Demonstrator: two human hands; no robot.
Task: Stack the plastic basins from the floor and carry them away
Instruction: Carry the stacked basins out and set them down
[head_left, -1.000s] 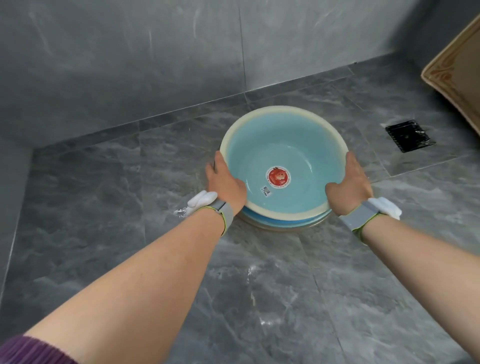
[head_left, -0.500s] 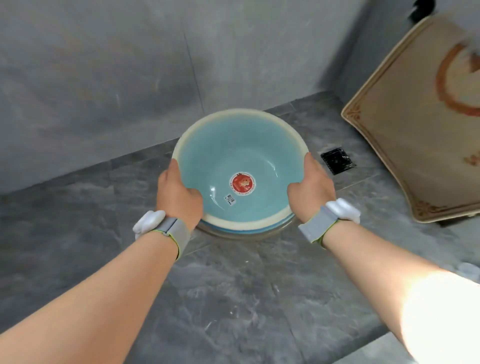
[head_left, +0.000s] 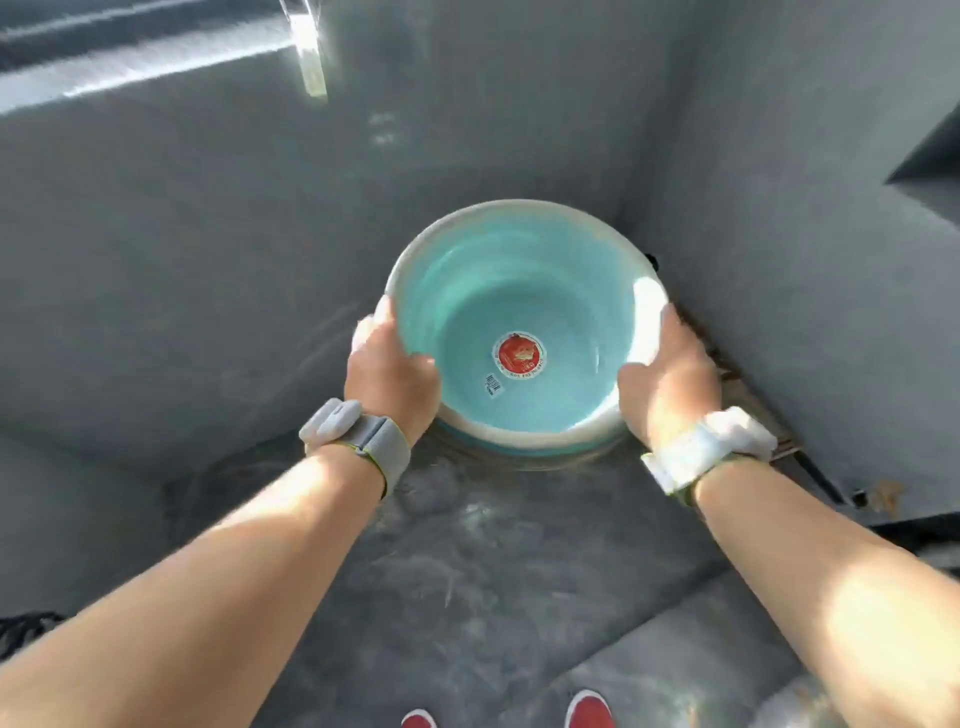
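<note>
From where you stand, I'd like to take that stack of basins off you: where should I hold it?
Grip the cream rim on the far side, which is bare: the left hand and right hand clamp the near sides of the stacked basins. The rolled lip probably gives fingers a hold; come from across, thumbs inside, fingers under.

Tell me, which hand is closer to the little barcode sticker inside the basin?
Left. The left hand grips the rim beside the barcode sticker; the right hand grips the opposite rim, farther off.
</note>
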